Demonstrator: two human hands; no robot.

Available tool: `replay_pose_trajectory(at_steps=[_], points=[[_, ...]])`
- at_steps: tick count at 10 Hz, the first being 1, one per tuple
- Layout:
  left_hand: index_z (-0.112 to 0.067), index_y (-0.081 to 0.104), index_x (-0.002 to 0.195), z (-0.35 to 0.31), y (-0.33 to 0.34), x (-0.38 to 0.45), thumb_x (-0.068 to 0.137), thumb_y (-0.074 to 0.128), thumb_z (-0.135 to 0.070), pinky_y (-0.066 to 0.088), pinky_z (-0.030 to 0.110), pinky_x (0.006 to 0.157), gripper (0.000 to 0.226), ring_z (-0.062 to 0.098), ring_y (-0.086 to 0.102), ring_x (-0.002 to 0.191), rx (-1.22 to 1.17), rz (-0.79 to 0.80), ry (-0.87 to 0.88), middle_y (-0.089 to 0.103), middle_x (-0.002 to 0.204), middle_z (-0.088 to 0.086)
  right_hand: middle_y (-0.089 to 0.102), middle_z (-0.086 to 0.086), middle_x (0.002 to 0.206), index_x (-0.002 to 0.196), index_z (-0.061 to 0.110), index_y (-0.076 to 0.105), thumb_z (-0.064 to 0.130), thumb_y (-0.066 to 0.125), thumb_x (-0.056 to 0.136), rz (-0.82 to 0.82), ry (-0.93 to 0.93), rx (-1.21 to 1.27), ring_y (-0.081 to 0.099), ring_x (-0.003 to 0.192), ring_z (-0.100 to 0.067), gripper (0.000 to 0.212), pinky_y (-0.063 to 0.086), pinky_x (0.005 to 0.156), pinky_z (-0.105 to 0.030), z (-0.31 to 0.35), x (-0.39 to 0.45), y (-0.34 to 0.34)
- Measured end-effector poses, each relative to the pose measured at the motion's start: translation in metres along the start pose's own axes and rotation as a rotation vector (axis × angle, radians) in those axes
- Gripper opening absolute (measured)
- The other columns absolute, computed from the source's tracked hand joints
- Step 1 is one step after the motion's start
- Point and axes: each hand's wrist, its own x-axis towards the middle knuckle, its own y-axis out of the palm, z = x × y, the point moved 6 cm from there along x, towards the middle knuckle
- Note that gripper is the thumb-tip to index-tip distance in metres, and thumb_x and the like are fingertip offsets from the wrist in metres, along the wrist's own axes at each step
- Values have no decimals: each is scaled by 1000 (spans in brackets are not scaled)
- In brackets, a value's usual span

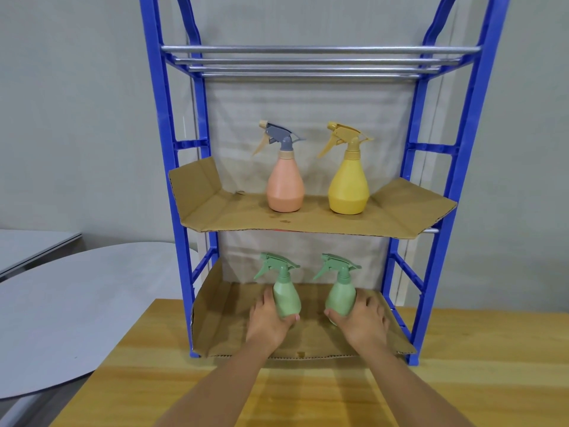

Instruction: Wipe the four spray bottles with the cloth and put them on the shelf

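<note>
Both forearms reach forward from the bottom edge, over the wooden surface (462,380) and into the lowest level of the blue shelf (166,180).

The left hand (268,322) lies knuckles up, its wrist just above the front edge of the cardboard liner (221,322) on that level. Its fingers curl round the left green spray bottle (286,298) from the left side, and the thumb wraps under the bottle's base at the front. The bottle is upright, nozzle pointing left.

The right hand (363,322) mirrors it. Its fingers (374,309) curve round the right side of the right green spray bottle (340,298), the thumb pressed against the bottle's lower front. This bottle also stands upright with its nozzle to the left, near the first but apart from it.

One level up, on a second cardboard sheet (308,223), the pink spray bottle (284,188) stands left of the yellow spray bottle (348,189), both upright and untouched. The top level is a row of metal rods (308,61).

A pale round table (77,309) lies to the left of the surface.
</note>
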Motion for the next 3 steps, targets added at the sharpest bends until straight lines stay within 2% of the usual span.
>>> replay_pose_trajectory(at_steps=[2, 3], points=[[-25, 20, 155, 1, 5, 5, 75, 81, -48, 43, 51, 109, 103, 30, 43, 135, -50, 8, -14, 46, 146, 7, 44, -5, 142, 145, 22, 23, 80, 56, 68, 22, 7, -12, 39, 132, -28, 102, 30, 110, -51, -3, -5, 1], [-27, 2, 159, 2, 7, 2, 76, 80, -47, 39, 54, 113, 115, 34, 36, 143, -82, 37, -45, 33, 157, 9, 33, -5, 152, 152, 21, 7, 84, 53, 68, 45, 41, -9, 30, 140, -28, 114, 23, 113, -54, -6, -11, 4]])
